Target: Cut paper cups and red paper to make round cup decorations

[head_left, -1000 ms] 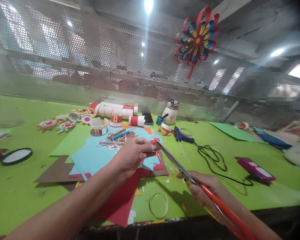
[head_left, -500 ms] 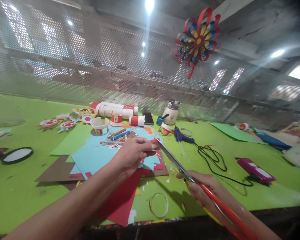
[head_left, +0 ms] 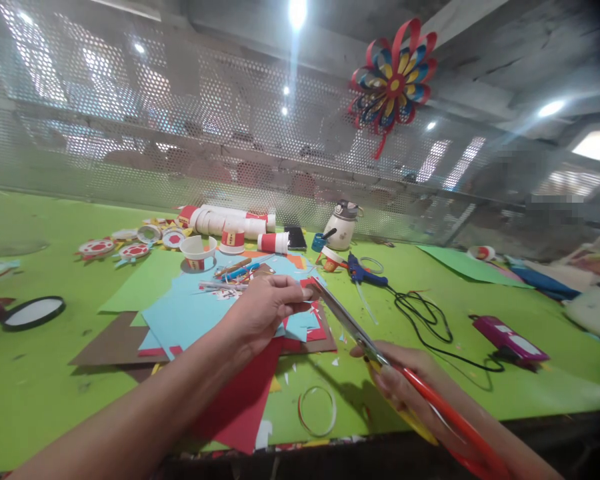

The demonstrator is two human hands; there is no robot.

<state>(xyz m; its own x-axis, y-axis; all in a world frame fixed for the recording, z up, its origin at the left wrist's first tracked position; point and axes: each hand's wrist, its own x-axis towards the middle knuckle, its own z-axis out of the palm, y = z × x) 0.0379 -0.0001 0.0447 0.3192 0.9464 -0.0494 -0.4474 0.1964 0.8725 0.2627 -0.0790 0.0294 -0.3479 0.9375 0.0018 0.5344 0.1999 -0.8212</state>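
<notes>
My left hand [head_left: 270, 303] hangs over the paper pile with thumb and forefinger pinched on a small red paper piece [head_left: 310, 285], mostly hidden by the fingertips. Right at those fingertips are the blades of a pair of scissors [head_left: 347, 323] with long red handles. My right hand [head_left: 405, 377] grips the scissors low on the right, and a yellow strip shows beneath that hand. Under my left hand lie blue paper sheets [head_left: 180, 320], a red sheet [head_left: 245, 393] and a brown sheet [head_left: 113, 343].
Paper cups [head_left: 274, 243] and cup crafts [head_left: 135, 251] stand along the back. A blue glue gun [head_left: 365, 272] with a black cable [head_left: 425, 317] lies to the right, near a purple box [head_left: 510, 340]. A ring [head_left: 335, 413] rests near the front edge of the green table [head_left: 360, 433].
The scissors have shifted slightly at my left fingertips, and the yellow strip under my right hand shows more. My left hand has hardly moved.
</notes>
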